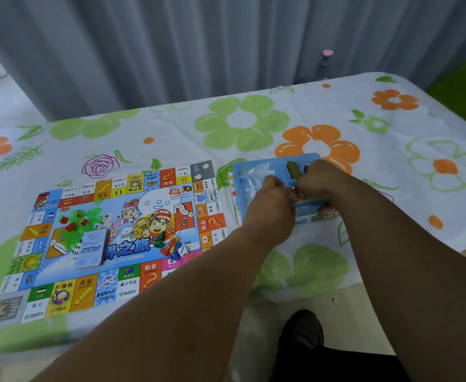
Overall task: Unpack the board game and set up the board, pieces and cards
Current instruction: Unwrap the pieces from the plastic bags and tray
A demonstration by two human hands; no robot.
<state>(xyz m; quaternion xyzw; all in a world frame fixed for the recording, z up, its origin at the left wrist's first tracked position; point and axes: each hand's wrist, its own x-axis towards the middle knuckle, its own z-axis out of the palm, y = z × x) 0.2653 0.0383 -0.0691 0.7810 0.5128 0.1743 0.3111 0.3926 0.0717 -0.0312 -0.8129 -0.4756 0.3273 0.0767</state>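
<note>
Left grip (270, 201) and right grip (318, 179), head view: both curled, knuckles up, fingertips meeting over the near-right part of the blue tray (242, 175). Looks like they pinch or tear something small between them, but the backs of the hands hide it, so I can't tell whether they're clamped on anything, or on what.

Risks, my read:
- If that's a sealed packet being pulled apart, it may burst and scatter pieces over the tray and tabletop (253, 119). The tabletop's near edge is close, so bits could go to the floor.
- Tray looks light and nothing pins it. A sideways tug could shove it into the board (132, 274), whose right edge sits just beside it.
- Board carries loose stuff: green and red houses (78, 219) heaped left of centre, card stack (91, 249) just near of them, pawns (168, 244) and die (182, 252) around the middle. Any bump to the board jumbles those.
- Left forearm crosses above the board's near-right corner. Pulled back low, it could catch that edge.

Position: tray sits directly under both grips, right of the board. Olive block (293, 169) stands in the tray just left of the right grip; touching or not, can't tell. Clear plastic bag (253, 175) lies in the tray's left part, just far of the left grip.
</note>
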